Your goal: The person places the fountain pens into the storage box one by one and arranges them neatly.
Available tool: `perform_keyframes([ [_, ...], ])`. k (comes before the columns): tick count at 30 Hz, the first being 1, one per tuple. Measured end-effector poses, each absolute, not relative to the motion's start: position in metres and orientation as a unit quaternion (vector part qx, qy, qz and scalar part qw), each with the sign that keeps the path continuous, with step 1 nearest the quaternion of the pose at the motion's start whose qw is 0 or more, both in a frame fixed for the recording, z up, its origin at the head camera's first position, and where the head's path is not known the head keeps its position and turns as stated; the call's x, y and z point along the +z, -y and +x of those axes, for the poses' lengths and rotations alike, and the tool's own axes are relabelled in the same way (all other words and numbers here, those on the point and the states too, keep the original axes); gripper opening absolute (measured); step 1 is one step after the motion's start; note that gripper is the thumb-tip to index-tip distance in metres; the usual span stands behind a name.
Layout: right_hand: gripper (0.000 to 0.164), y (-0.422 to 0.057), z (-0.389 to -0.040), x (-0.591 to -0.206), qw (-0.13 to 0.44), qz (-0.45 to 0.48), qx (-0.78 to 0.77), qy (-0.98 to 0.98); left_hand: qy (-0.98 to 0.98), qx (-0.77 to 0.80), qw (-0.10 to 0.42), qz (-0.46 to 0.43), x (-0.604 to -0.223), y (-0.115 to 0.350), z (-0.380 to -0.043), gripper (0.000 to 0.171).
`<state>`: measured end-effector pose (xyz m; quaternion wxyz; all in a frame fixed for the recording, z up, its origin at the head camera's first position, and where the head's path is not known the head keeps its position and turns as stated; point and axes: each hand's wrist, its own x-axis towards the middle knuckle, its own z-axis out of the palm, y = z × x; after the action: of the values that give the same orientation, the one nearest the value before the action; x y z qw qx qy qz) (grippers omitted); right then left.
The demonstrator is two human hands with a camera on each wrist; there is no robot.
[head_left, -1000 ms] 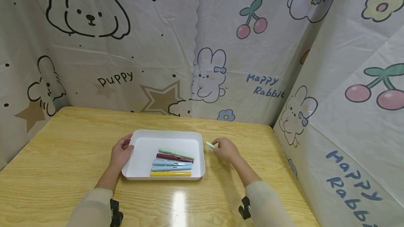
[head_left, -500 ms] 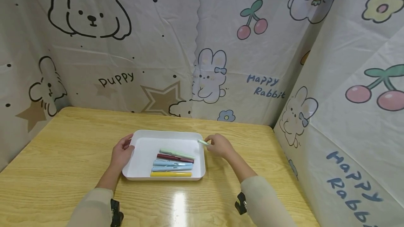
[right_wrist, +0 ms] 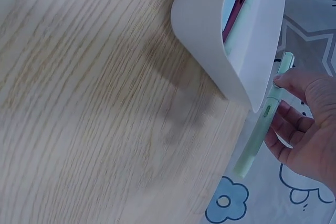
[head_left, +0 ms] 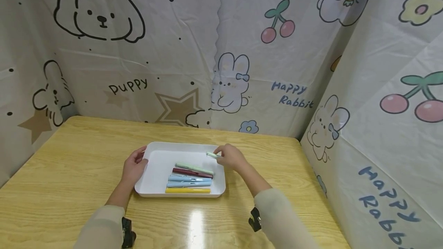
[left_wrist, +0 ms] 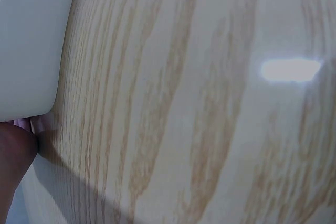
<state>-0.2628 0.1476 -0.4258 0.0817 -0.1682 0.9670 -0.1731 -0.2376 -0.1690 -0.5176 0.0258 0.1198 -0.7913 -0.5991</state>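
Note:
My right hand [head_left: 231,156] pinches a light green pen [head_left: 213,155] above the far right corner of a white tray [head_left: 154,160]. In the right wrist view, thumb and fingers grip this capped pen [right_wrist: 264,117] near its middle, beside the tray's outer wall. My left hand [head_left: 134,167] holds the tray's left end, thumb at the rim; its other fingers are partly hidden. Inside the tray lie another light green pen [head_left: 194,169], a dark red pen [head_left: 192,173], light blue pens [head_left: 189,184] and a yellow pen [head_left: 187,190], roughly side by side.
The tray stands on a wood-grain table [head_left: 83,153]. Behind and to the right, a printed cloth [head_left: 180,49] hangs down to the table's edges. Black devices [head_left: 255,219] are strapped at both wrists.
My right hand has carried the light green pen leftward, from beside the tray to over its far right corner. The left hand and the pens in the tray stay put.

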Motion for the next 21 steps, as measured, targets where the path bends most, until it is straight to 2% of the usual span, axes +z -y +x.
perform_keyframes([
  [21, 0.027, -0.111, -0.264, -0.426, 0.089, -0.208, -0.158, -0.961, 0.791, -0.600, 0.025, 0.117, -0.519, 0.170, -0.238, 0.051],
])
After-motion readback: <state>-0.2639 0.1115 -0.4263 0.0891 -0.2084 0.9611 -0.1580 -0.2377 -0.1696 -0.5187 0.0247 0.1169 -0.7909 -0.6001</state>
